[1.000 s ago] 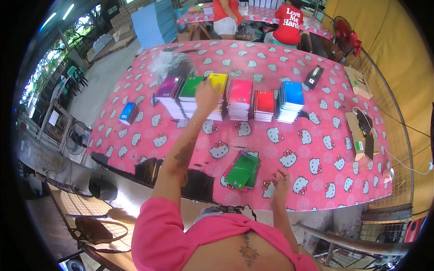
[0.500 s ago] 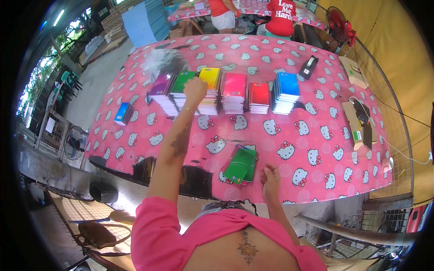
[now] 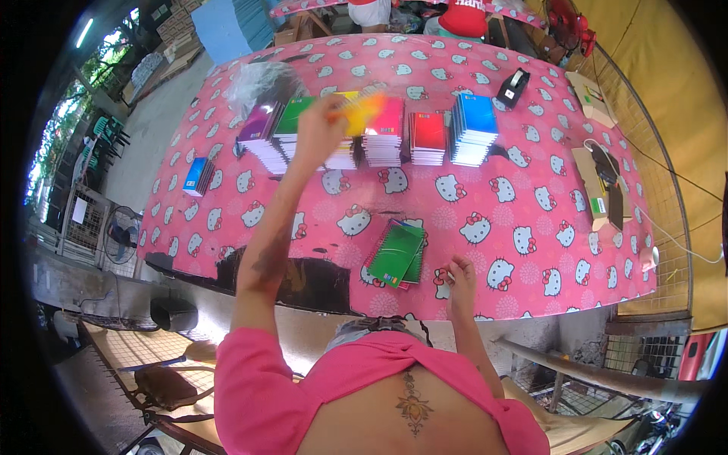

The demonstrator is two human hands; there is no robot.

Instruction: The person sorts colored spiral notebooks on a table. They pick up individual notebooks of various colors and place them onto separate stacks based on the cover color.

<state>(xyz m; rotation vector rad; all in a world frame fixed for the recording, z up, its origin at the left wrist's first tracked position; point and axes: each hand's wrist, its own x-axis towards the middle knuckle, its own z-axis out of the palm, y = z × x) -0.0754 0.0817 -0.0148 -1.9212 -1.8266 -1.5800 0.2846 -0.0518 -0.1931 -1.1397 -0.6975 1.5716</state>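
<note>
The left hand (image 3: 318, 130) has its fingers clamped on a yellow notebook (image 3: 364, 112), which projects to their right, above the notebook stacks (image 3: 383, 153); blur obscures its long axis. The green spiral notebook (image 3: 396, 255) lies nearer the body and right of these fingers. It rests just left of the right hand (image 3: 460, 282), the nearer hand, long axis slanting away rightward. The right fingers are loosely curled, half open, with nothing visible in them.

Open tablecloth (image 3: 428, 199) runs between the notebook stacks (image 3: 383, 152) barring the far side and the nearer green notebook (image 3: 398, 254).
</note>
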